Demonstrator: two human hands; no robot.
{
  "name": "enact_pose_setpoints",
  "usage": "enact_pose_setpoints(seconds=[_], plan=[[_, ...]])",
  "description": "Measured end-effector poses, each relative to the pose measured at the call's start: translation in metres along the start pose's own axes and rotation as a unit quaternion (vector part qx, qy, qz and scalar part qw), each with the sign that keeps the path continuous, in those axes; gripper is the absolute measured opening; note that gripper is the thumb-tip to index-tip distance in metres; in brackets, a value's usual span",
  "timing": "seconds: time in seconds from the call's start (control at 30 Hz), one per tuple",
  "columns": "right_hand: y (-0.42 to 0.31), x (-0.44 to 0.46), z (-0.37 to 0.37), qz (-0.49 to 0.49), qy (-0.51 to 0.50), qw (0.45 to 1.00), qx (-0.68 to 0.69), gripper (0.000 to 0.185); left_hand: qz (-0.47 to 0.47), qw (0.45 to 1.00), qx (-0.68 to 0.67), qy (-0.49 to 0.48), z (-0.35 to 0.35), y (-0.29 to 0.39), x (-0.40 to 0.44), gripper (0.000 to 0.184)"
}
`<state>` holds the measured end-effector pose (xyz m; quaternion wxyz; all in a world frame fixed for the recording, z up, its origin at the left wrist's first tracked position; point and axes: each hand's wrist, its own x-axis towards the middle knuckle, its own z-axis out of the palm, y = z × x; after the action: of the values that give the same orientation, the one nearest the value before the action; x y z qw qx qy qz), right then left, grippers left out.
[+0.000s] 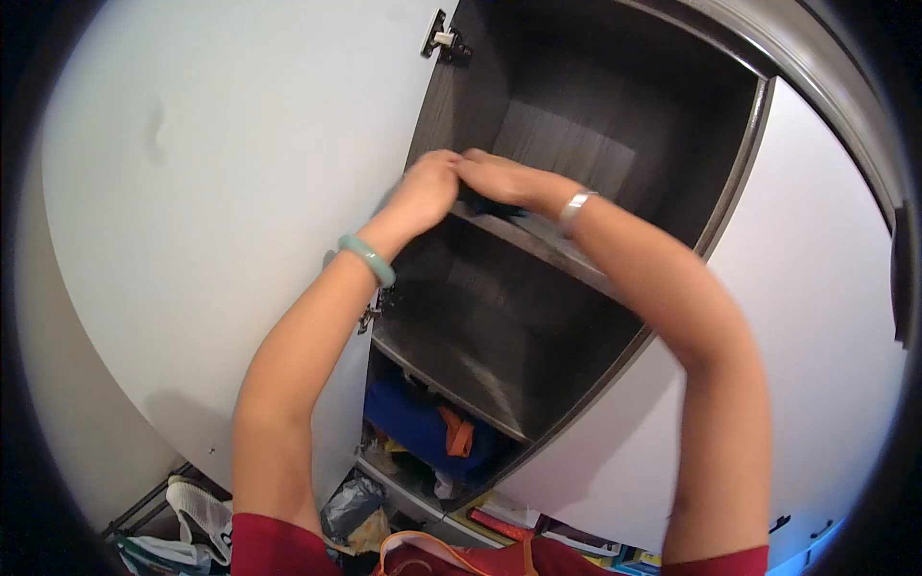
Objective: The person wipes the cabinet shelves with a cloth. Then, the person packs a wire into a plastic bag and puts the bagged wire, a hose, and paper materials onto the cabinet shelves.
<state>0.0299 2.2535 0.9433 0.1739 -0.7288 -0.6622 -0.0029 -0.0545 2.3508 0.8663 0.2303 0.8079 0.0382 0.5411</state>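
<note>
My left hand [429,190] and my right hand [497,179] meet at the left side of an open cabinet's upper shelf [538,240]. Fingers on both hands are bent and closed, and their tips are mostly hidden. Just beneath my right hand, a dark, soft-looking item [492,205] shows in part on the shelf; its kind is not clear. A green bangle [366,260] circles my left wrist, and a silver band [575,210] is on my right.
The white cabinet door [221,192] stands open at left, on hinges [444,38]. A lower compartment holds a blue item [408,418] with an orange strap [457,432]. Below are a plastic bag [353,509] and a white shoe [200,509]. A closed white door [768,288] is at right.
</note>
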Motion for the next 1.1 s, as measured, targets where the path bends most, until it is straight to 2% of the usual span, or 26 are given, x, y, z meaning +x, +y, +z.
enact_pose_setpoints(seconds=[0.03, 0.1, 0.13, 0.2, 0.23, 0.3, 0.33, 0.37, 0.43, 0.47, 0.53, 0.63, 0.67, 0.77, 0.87, 0.9, 0.97, 1.03, 1.1], plan=[[0.001, 0.022, 0.008, -0.036, -0.009, 0.998, 0.054, 0.057, -0.024, 0.996, -0.051, 0.067, -0.004, -0.006, -0.001, 0.031], [-0.001, 0.049, 0.013, -0.052, -0.014, 0.995, 0.078, 0.053, -0.053, 0.993, -0.006, 0.102, 0.001, -0.019, 0.004, 0.035], [0.009, 0.066, 0.017, -0.04, 0.002, 0.996, 0.082, 0.05, -0.049, 0.993, -0.004, 0.107, 0.002, -0.016, 0.007, 0.035], [0.031, 0.07, 0.012, -0.036, -0.014, 0.993, 0.111, 0.049, -0.081, 0.984, 0.126, 0.096, 0.014, -0.01, 0.013, 0.037], [0.038, 0.063, 0.007, -0.027, -0.03, 0.989, 0.142, 0.048, -0.081, 0.984, 0.122, 0.097, 0.02, -0.012, 0.019, 0.037], [0.06, 0.057, -0.004, -0.034, -0.055, 0.988, 0.14, 0.045, -0.036, 0.987, 0.131, -0.091, 0.03, -0.017, 0.038, 0.039], [0.078, 0.059, -0.006, 0.011, -0.075, 0.997, -0.003, 0.045, -0.048, 0.961, 0.191, -0.193, 0.034, -0.005, 0.047, 0.04], [0.095, 0.06, -0.011, 0.055, -0.095, 0.983, -0.148, 0.044, -0.045, 0.962, 0.187, -0.196, 0.043, 0.002, 0.057, 0.04], [0.111, 0.046, -0.026, 0.209, -0.077, 0.969, -0.104, 0.047, -0.058, 0.9, 0.232, -0.365, 0.062, 0.014, 0.08, 0.038], [0.119, 0.037, -0.035, 0.267, -0.071, 0.953, -0.122, 0.049, -0.057, 0.898, 0.23, -0.369, 0.072, 0.021, 0.092, 0.038], [0.13, 0.019, -0.053, 0.358, -0.06, 0.916, -0.173, 0.052, -0.034, 0.85, 0.215, -0.48, 0.088, 0.03, 0.111, 0.04], [0.124, -0.004, -0.059, 0.417, -0.05, 0.875, -0.242, 0.054, -0.009, 0.873, 0.193, -0.448, 0.109, 0.032, 0.116, 0.038], [0.122, -0.01, -0.062, 0.439, -0.047, 0.855, -0.273, 0.056, -0.036, 0.852, 0.209, -0.479, 0.115, 0.034, 0.122, 0.041], [0.131, 0.005, -0.063, 0.425, -0.065, 0.859, -0.278, 0.056, -0.019, 0.833, 0.194, -0.517, 0.126, 0.024, 0.143, 0.042], [0.147, 0.022, -0.068, 0.405, -0.111, 0.855, -0.304, 0.05, 0.052, 0.819, 0.237, -0.521, 0.155, 0.0, 0.173, 0.044], [0.154, 0.025, -0.068, 0.413, -0.109, 0.852, -0.303, 0.05, 0.089, 0.808, 0.255, -0.523, 0.161, -0.003, 0.177, 0.044], [0.169, 0.028, -0.065, 0.396, -0.089, 0.858, -0.316, 0.044, 0.106, 0.81, 0.219, -0.533, 0.17, -0.015, 0.184, 0.042], [0.165, 0.028, -0.06, 0.381, -0.085, 0.868, -0.306, 0.038, 0.096, 0.814, 0.195, -0.539, 0.166, -0.022, 0.181, 0.042], [0.18, 0.049, -0.058, 0.316, -0.046, 0.9, -0.296, 0.035, 0.065, 0.827, 0.21, -0.517, 0.156, -0.03, 0.184, 0.037]])
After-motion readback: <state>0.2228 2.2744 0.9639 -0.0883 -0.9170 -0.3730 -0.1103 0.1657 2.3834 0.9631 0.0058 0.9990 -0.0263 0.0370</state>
